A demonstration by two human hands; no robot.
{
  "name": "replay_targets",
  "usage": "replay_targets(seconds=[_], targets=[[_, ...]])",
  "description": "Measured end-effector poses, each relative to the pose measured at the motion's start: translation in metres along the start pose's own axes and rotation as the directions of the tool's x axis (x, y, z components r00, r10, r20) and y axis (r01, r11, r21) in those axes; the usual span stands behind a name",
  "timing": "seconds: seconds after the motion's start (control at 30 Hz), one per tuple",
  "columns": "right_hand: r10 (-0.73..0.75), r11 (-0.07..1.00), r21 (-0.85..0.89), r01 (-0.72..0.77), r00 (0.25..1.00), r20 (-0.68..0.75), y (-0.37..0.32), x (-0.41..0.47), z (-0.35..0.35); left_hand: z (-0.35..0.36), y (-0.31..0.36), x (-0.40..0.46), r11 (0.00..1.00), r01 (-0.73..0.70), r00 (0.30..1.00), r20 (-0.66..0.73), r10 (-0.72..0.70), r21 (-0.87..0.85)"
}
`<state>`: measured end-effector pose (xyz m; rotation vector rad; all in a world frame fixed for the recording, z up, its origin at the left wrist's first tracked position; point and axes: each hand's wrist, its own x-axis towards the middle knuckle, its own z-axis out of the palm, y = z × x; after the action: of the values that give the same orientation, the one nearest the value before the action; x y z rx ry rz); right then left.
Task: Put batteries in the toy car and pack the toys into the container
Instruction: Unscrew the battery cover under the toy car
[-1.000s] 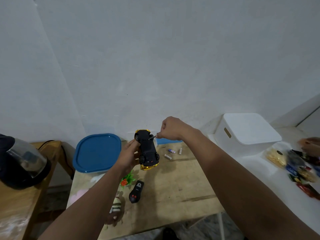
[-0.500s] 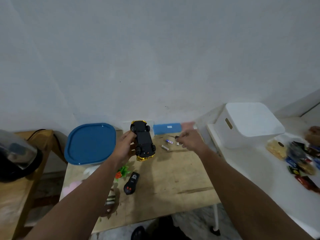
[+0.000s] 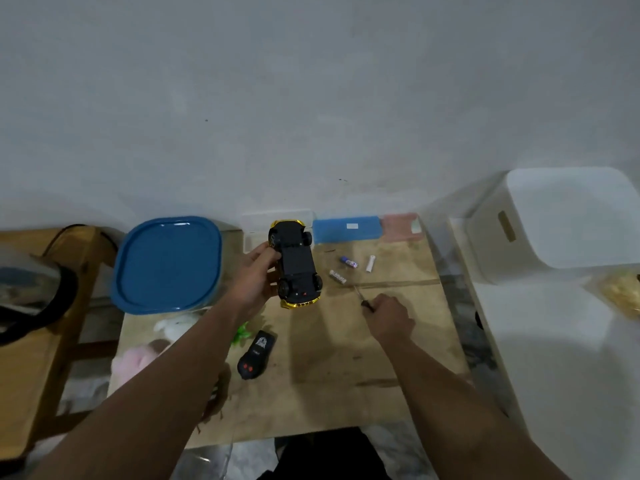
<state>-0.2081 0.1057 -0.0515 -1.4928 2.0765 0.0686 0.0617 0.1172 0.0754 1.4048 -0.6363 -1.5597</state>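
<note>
Item: toy car (image 3: 297, 268), one. I hold it upside down in my left hand (image 3: 254, 282), above the far middle of the worktop (image 3: 346, 358), black underside up, gold body showing at both ends. The left fingers (image 3: 266, 254) are curled round the car's side at its 9 o'clock. I judge it a light, hollow, stiff plastic shell; the glossy gold trim looks slippery, so the flanks between the wheels are the place to grip, not the wheels, which I expect to turn.

Item: batteries (image 3: 349, 262), three, loose on the worktop at 3 o'clock of the car. Small, smooth cylinders, likely to roll; best pinched across the middle.

Item: screwdriver (image 3: 362, 297), one. My right hand (image 3: 389, 317) has its fingers closed round the handle, the thin shaft pointing towards 11 o'clock, its tip near the closest battery.

Item: remote control (image 3: 256, 355), one, black, flat on the worktop at 6 o'clock of the car.

Item: container with blue lid (image 3: 168, 265), one, at 9 o'clock, lid on.

Item: soft toys (image 3: 138, 358), pink and white, at 7 o'clock; partly hidden by my forearm, so I cannot count them.
</note>
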Motion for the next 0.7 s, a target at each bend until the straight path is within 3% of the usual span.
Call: replay_targets(seconds=[0.13,0.23,0.33,0.4,0.47,0.57,0.7], targets=[[-0.059,0.998,0.011,0.059,0.998,0.025,-0.007,0.009,-0.015,0.016,0.001,-0.001,1.000,0.006,0.999,-0.037,-0.007,-0.021],[-0.158,0.965,0.204,0.166,0.986,-0.055,-0.024,0.009,-0.043,0.024,0.000,-0.005,0.999,0.018,0.997,-0.068,-0.021,-0.033],[-0.339,0.813,0.454,0.365,0.930,-0.141,-0.053,0.004,-0.077,0.031,-0.005,-0.007,0.999,0.045,0.993,-0.108,-0.048,-0.031],[-0.455,0.701,0.533,0.475,0.872,-0.178,-0.075,-0.002,-0.098,0.033,-0.009,-0.008,0.998,0.057,0.989,-0.133,-0.060,-0.028],[-0.578,0.627,0.534,0.567,0.798,-0.168,-0.093,-0.007,-0.110,0.037,-0.012,-0.008,0.998,0.060,0.989,-0.135,-0.063,-0.022],[-0.721,0.600,0.457,0.656,0.691,-0.045,-0.105,-0.012,-0.115,0.042,-0.017,-0.006,0.997,0.070,0.988,-0.138,-0.073,-0.026],[-0.767,0.605,0.355,0.713,0.641,0.021,-0.106,-0.011,-0.109,0.045,-0.021,-0.005,0.996,0.081,0.986,-0.143,-0.086,-0.046]])
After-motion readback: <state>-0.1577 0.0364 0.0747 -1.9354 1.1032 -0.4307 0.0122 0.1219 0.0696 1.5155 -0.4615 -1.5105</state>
